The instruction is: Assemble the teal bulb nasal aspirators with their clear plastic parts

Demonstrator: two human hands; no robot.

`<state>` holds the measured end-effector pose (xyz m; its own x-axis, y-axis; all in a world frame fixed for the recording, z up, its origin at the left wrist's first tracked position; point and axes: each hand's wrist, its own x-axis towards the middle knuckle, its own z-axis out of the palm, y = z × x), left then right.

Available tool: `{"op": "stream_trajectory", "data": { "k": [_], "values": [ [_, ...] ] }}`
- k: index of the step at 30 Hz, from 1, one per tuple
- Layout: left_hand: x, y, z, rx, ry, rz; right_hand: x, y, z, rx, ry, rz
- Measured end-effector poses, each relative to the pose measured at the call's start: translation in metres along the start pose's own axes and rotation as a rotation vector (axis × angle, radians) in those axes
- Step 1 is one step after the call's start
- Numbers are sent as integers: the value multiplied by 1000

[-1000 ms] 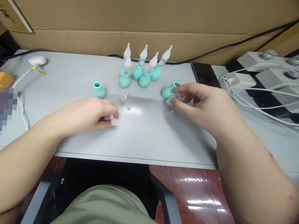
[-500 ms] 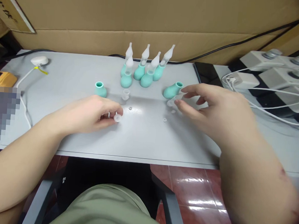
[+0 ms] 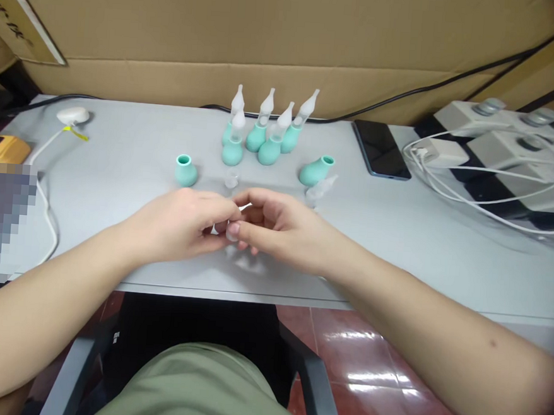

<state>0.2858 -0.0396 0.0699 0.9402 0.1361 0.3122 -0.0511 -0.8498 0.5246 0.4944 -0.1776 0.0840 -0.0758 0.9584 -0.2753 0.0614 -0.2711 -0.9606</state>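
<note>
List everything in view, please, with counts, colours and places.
Desk: one, grey, centre
Tipped bulbs: five, teal and white, back middle
Open bulbs: two, teal, either side
Cup: one, clear, middle
Nozzle: one, translucent, right of centre
Piece: one, whitish, at fingers
Phone: one, black, back right
Adapter: one, white, right
Cables: several, white and black, around
Boxes: several, white, far right
Yellow item: one, left edge
White gadget: one, back left
Cardboard: brown, behind
Chair: one, grey, below
Floor: red, beneath
Shirt: one, green, bottom
Hands: two, front middle
</note>
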Motion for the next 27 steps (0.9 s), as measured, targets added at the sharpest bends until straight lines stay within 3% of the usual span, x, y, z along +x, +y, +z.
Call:
{"op": "stream_trajectory", "data": {
  "k": [4, 8, 12, 23, 27],
  "values": [
    [1, -1, -1, -20, -10, -80, 5, 2, -5, 155, 19, -4],
    [4, -4, -4, -64, 91, -282, 8, -14, -24, 339, 280, -54],
    [11, -6, 2, 1, 120, -456, 23, -28, -37, 472, 426, -69],
    [36, -7, 15, 148, 16, -552, 36, -12, -32, 552, 411, -91],
    [46, -12, 21, 177, 29, -543, 39, -12, -29, 567, 430, -91]
  ]
}}
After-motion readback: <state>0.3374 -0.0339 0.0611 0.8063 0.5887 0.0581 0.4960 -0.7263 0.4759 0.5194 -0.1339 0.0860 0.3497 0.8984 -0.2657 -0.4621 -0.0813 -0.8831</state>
